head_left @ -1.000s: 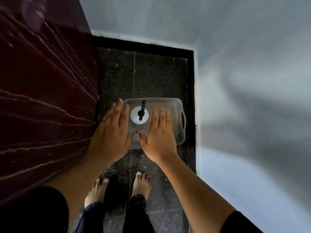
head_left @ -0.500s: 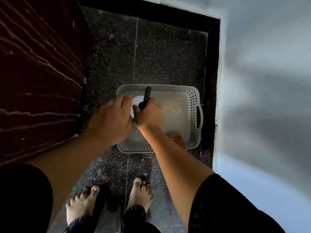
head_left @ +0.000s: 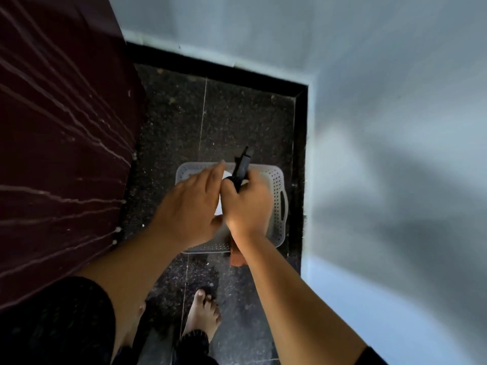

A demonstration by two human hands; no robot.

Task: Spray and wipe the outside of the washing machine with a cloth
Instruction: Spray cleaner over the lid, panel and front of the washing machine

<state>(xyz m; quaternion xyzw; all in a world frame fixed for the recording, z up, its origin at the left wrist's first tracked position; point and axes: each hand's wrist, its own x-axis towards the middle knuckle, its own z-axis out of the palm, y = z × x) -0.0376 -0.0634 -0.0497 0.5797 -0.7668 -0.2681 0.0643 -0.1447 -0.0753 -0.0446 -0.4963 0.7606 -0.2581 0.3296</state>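
My right hand (head_left: 247, 204) grips a white spray bottle by its black trigger head (head_left: 242, 167), held above a grey perforated basket (head_left: 278, 204) on the floor. My left hand (head_left: 189, 209) is beside it with fingers straight, touching the bottle's left side; the white body (head_left: 219, 206) shows only as a sliver between the hands. An orange cloth (head_left: 235, 258) peeks out under my right wrist at the basket's near edge. The dark maroon surface with drip streaks (head_left: 58, 143) on the left looks like the washing machine's side.
The dark speckled floor (head_left: 224, 119) is a narrow strip between the maroon surface and a pale wall (head_left: 395, 127) on the right and behind. A black skirting (head_left: 300, 154) runs along the wall. My bare feet (head_left: 204, 314) stand just before the basket.
My right hand has closed on the spray head and raised the bottle out of the basket. My left hand stays alongside it. The view pulled back.
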